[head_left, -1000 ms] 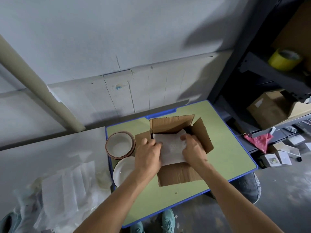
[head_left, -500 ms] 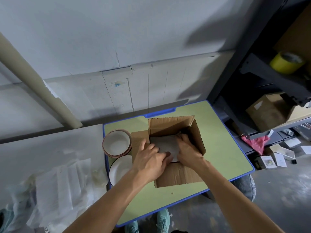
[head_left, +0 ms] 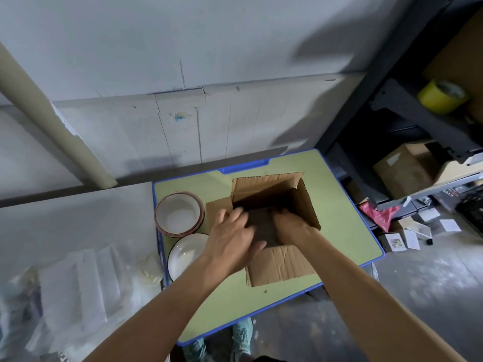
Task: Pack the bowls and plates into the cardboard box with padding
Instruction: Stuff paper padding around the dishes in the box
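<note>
An open cardboard box (head_left: 282, 265) stands on the green table (head_left: 339, 218). A padding sheet (head_left: 261, 227) lies down inside it, dark in the box's shadow. My left hand (head_left: 230, 241) is at the box's left edge, its fingers spread over the sheet. My right hand (head_left: 294, 227) reaches into the box beside it, and its fingertips are lost in the shadow. A stack of white bowls with brown rims (head_left: 179, 214) sits left of the box. A white plate (head_left: 185, 254) lies just in front of the bowls.
A pile of white padding sheets (head_left: 78, 288) lies on the floor to the left. A dark shelf on the right holds a yellow tape roll (head_left: 441, 95) and a cardboard carton (head_left: 402, 168). A pink bag (head_left: 379, 215) and small boxes lie by the table's right edge.
Both hands have pushed the white padding sheet from above the box opening down into the box. The sheet now lies low in shadow, and my left hand's fingers have spread.
</note>
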Demonstrator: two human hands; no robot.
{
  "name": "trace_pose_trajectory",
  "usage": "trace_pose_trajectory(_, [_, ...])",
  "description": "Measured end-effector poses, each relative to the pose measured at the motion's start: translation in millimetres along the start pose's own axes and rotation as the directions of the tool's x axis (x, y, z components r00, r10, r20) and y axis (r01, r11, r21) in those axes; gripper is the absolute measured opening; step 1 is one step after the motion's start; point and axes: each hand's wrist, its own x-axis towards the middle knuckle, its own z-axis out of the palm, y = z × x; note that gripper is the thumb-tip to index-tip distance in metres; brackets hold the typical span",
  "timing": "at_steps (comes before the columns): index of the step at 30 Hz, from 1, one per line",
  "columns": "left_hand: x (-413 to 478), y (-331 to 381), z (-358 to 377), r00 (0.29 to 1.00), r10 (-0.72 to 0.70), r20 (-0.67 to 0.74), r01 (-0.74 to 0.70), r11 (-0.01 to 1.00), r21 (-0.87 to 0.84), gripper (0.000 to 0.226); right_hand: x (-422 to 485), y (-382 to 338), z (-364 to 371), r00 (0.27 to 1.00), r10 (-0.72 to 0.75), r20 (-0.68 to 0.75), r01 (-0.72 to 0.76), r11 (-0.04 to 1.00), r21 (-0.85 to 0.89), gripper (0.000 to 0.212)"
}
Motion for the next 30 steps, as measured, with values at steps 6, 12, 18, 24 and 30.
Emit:
trace_pose_trajectory(6, [10,-12,2,0.996,-0.024,-0.081,0.027,0.999,0.031,0.073,-38,-6,-4,0.948,-0.006,-0.318,-0.022,0.996,-0.083,0.053])
trace_pose_trajectory(12, [16,-10,5,0.997,-0.067,-0.044,0.069,0.997,0.034,0.102,-54,11,16,0.800,0.094,-0.593,-0.177,0.981,-0.084,0.061])
trace_pose_trajectory(18, [23,-17,-2,0.975,-0.029,0.219,0.030,1.000,-0.003,0.136,-43,19,27,0.860,0.254,-0.442,-0.087,0.928,0.363,0.091])
trace_pose_trajectory(24, [28,-21,-2,0.959,-0.003,0.284,-0.015,0.998,0.064,0.138,-39,20,37,0.809,0.325,-0.490,0.018,0.819,0.573,0.079])
trace_pose_trajectory(30, [34,-15,-1,0.988,-0.016,0.151,0.002,0.995,0.097,0.134,-37,28,38,0.811,0.326,-0.486,0.012,0.821,0.571,0.073])
